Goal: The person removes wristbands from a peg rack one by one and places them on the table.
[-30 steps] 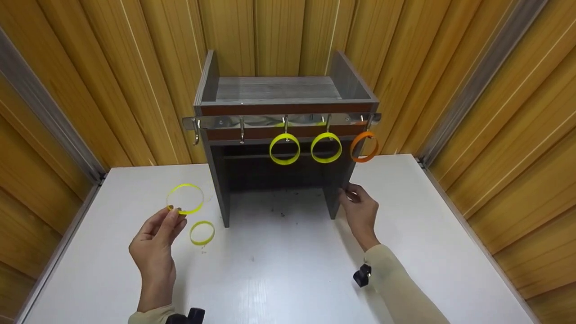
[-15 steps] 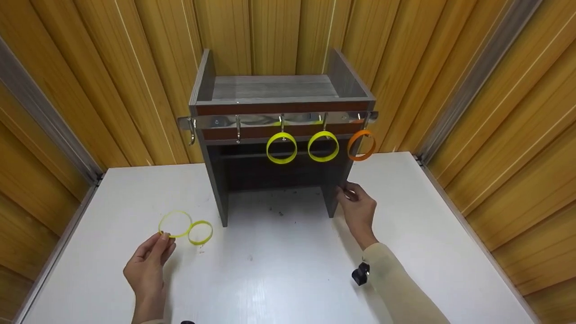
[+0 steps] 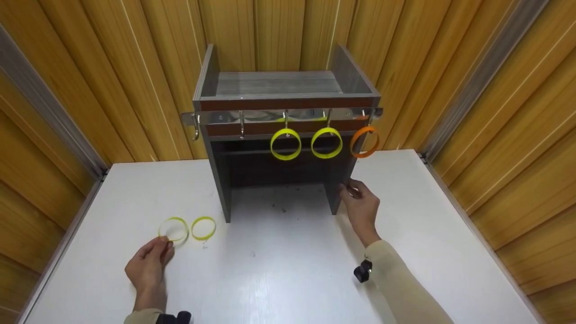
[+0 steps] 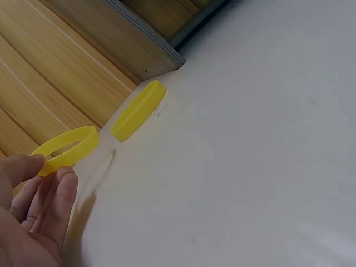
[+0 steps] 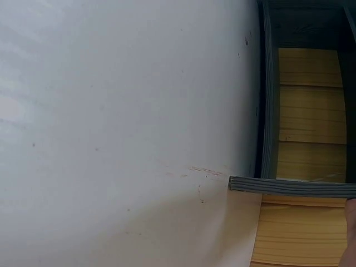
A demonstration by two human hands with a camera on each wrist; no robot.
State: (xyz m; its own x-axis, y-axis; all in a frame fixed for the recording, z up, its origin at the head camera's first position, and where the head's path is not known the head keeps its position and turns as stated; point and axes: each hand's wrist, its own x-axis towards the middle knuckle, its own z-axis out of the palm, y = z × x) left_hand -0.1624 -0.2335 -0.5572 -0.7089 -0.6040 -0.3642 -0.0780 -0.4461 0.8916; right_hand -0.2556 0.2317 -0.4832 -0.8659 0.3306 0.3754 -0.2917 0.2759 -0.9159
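Note:
My left hand pinches a thin yellow wristband by its near edge, low over the white table. Just right of it, a second yellow wristband rests on the table. My right hand holds the front edge of the right side panel of a grey wooden shelf; only a sliver of it shows in the right wrist view. Along the shelf's front runs a metal hook rail. Two yellow wristbands and an orange wristband hang from its hooks, while the two leftmost hooks are bare.
The shelf stands toward the back of the white table, its two side panels reaching down to the tabletop. Wood-patterned walls enclose the table behind and on both sides. Small dark specks lie under the shelf.
My left hand has lowered with its wristband toward the table, ending left of the lying wristband. My right hand stays at the shelf's side panel.

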